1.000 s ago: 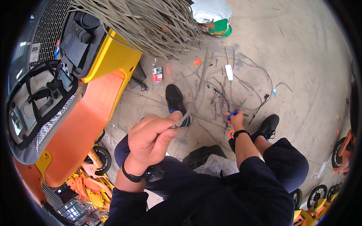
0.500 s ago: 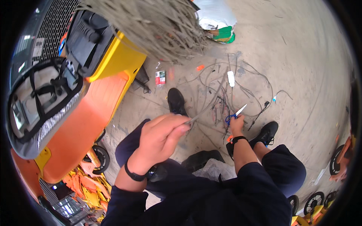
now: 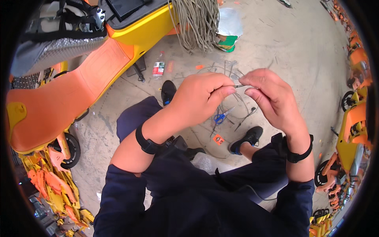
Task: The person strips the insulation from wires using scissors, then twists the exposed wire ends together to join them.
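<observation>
My left hand (image 3: 201, 94) pinches a thin grey cable (image 3: 239, 85) between thumb and forefinger. The cable's short stretch reaches across to my right hand (image 3: 272, 96), whose curled forefinger and thumb close around it from the other side. Below my hands, blue-handled scissors (image 3: 219, 118) lie on the floor among loose cable pieces (image 3: 249, 112). Just beyond, a thick bundle of grey cables (image 3: 199, 23) hangs beside the yellow and orange scooter body.
An orange and yellow scooter (image 3: 98, 73) stands at my left. A bottle with a red label (image 3: 158, 68) and a white and green bag (image 3: 229, 27) are on the floor ahead. An orange card (image 3: 218, 139) lies by my right shoe (image 3: 248, 139). More scooters (image 3: 349, 138) line the right.
My right hand has put the scissors down on the floor and risen to meet my left hand at the cable. The view has shifted, and the left hand is farther right and forward.
</observation>
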`<state>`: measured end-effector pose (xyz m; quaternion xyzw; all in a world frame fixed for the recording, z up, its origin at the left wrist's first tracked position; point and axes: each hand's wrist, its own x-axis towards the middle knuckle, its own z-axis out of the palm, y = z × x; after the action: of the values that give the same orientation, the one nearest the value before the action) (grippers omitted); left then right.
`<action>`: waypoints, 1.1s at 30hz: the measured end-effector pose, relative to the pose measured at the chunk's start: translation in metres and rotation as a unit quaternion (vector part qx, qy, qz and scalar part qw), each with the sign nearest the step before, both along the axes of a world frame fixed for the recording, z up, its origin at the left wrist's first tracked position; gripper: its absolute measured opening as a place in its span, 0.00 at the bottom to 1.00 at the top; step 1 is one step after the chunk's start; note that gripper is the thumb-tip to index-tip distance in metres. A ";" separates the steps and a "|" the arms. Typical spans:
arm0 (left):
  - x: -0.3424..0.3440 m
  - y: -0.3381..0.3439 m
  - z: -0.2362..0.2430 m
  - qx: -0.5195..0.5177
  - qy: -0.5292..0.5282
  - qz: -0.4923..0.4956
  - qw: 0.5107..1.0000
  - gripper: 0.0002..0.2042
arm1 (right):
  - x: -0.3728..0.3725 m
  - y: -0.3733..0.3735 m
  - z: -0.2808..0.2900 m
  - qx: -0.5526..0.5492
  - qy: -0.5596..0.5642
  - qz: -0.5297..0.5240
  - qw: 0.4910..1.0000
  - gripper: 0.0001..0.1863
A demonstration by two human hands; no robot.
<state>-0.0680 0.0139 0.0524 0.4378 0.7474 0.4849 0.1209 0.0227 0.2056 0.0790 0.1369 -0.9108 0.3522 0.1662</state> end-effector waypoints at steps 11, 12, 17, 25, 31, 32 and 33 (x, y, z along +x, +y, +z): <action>0.026 0.007 0.004 0.094 -0.314 -0.146 0.934 0.06 | 0.054 -0.020 -0.026 -0.468 -0.098 -0.028 0.878 0.07; 0.025 0.006 0.003 0.107 -0.353 -0.165 0.915 0.07 | 0.055 -0.021 -0.028 -0.473 -0.097 -0.029 0.875 0.07; 0.022 0.007 0.007 0.082 -0.419 -0.228 0.875 0.08 | 0.060 -0.022 -0.028 -0.460 -0.061 -0.010 0.886 0.06; 0.022 0.012 0.013 0.044 -0.419 -0.180 0.889 0.09 | 0.059 -0.025 -0.032 -0.387 -0.005 -0.071 0.919 0.05; 0.033 0.011 0.008 0.083 -0.258 -0.115 0.956 0.04 | 0.052 -0.014 -0.029 -0.080 0.143 -0.088 0.983 0.08; 0.033 0.010 0.008 0.081 -0.261 -0.115 0.955 0.04 | 0.052 -0.013 -0.030 -0.045 0.191 -0.072 0.978 0.10; 0.032 0.009 0.009 0.090 -0.220 -0.127 0.963 0.03 | 0.054 -0.013 -0.029 -0.036 0.191 -0.067 0.979 0.11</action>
<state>-0.0361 0.0234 0.0610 0.4212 0.5939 0.6147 0.3033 0.0765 0.1928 0.0497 0.1341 -0.8562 0.3396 0.3655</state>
